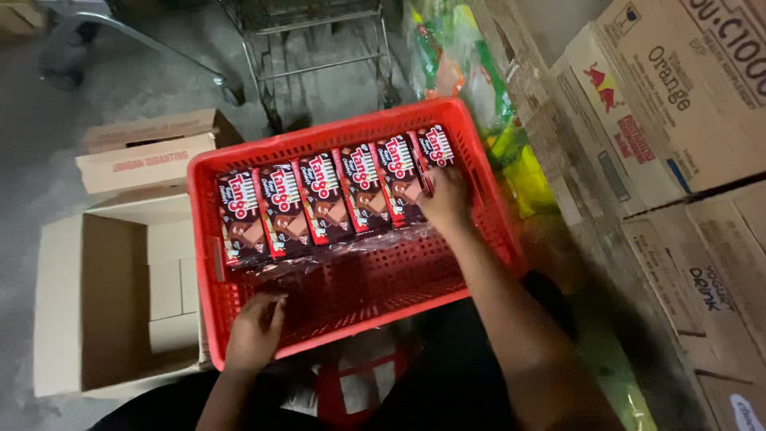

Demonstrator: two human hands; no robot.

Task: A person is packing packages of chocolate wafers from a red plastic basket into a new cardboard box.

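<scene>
Head view: the rightmost red-and-brown wafer packet (433, 152) in the red plastic mesh crate (239, 307) is pinched by the right hand (445, 199), while the crate's near rim is gripped by the left hand (255, 331)

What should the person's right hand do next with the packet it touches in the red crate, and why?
Probably press the end packet flush against its neighbours. The right hand rests on it at the row's right end in the red crate; the left hand grips the near rim, and the row of packets leans unevenly.
</scene>
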